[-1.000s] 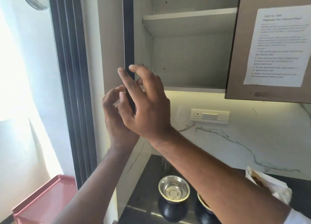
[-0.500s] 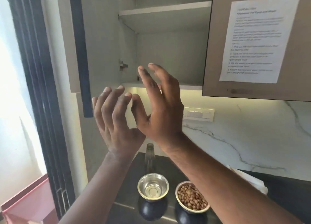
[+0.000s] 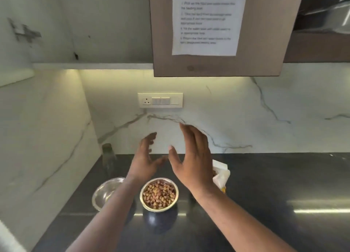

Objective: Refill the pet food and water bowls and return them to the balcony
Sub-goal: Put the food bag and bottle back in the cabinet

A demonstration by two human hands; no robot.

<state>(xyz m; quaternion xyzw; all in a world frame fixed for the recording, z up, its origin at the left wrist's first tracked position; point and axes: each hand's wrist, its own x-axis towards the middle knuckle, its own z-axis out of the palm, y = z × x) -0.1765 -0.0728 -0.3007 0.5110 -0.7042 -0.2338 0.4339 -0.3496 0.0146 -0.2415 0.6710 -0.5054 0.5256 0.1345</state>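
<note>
Two steel bowls stand on the dark counter (image 3: 265, 176). The right bowl (image 3: 159, 194) is full of brown pet food pellets. The left bowl (image 3: 106, 192) holds no pellets, and my left forearm covers part of it. My left hand (image 3: 144, 157) hovers above and behind the bowls, fingers spread, holding nothing. My right hand (image 3: 193, 157) is beside it, also spread and holding nothing, just above the food bowl's far side. A clear glass bottle (image 3: 108, 159) stands in the back left corner.
A white pet food bag (image 3: 220, 173) lies behind my right wrist. Above are an open cupboard (image 3: 91, 24) and a shut cupboard door (image 3: 217, 66) with a printed sheet (image 3: 206, 20). A switch plate (image 3: 160, 100) sits on the marble wall.
Both hands have come down from the cupboard door to just above the bowls. The view has tilted down and right toward the counter.
</note>
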